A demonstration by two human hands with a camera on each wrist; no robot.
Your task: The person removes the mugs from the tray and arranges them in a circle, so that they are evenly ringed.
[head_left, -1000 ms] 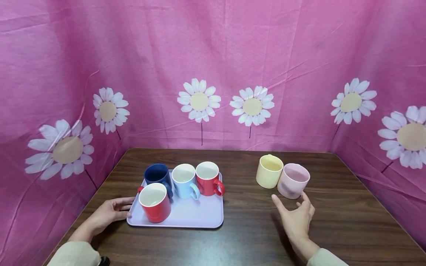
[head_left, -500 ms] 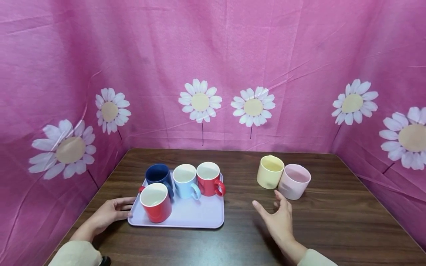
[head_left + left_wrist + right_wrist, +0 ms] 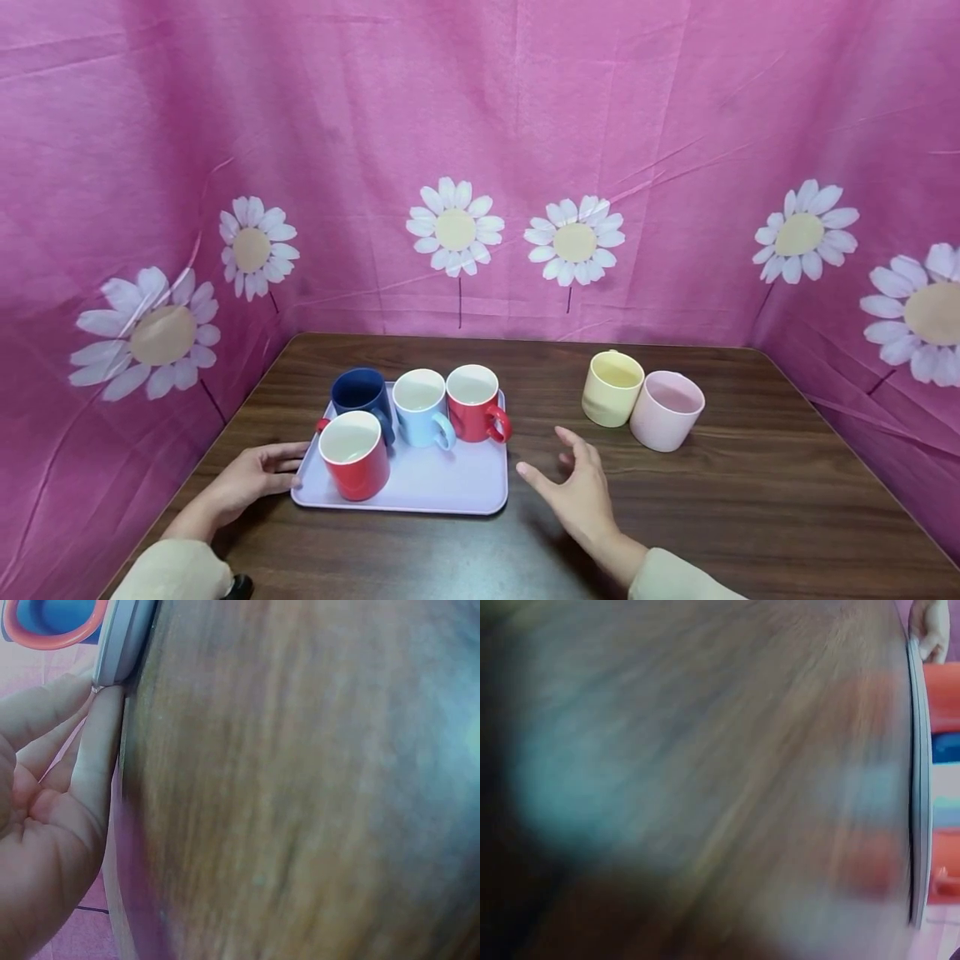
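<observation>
Lilac tray (image 3: 450, 487): my left hand (image 3: 251, 479) touched its edge, fingers straight; right hand (image 3: 577, 492) hovered open, empty. A shove risked toppling mugs (image 3: 420, 408).

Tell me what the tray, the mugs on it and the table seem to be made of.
Tray: probably matte lilac plastic, thin with a rolled rim. Red mug and its neighbours: likely glazed ceramic, glossy outside, white inside. Table: dark wood grain, possibly laminate; the pictures cannot settle that.
</observation>
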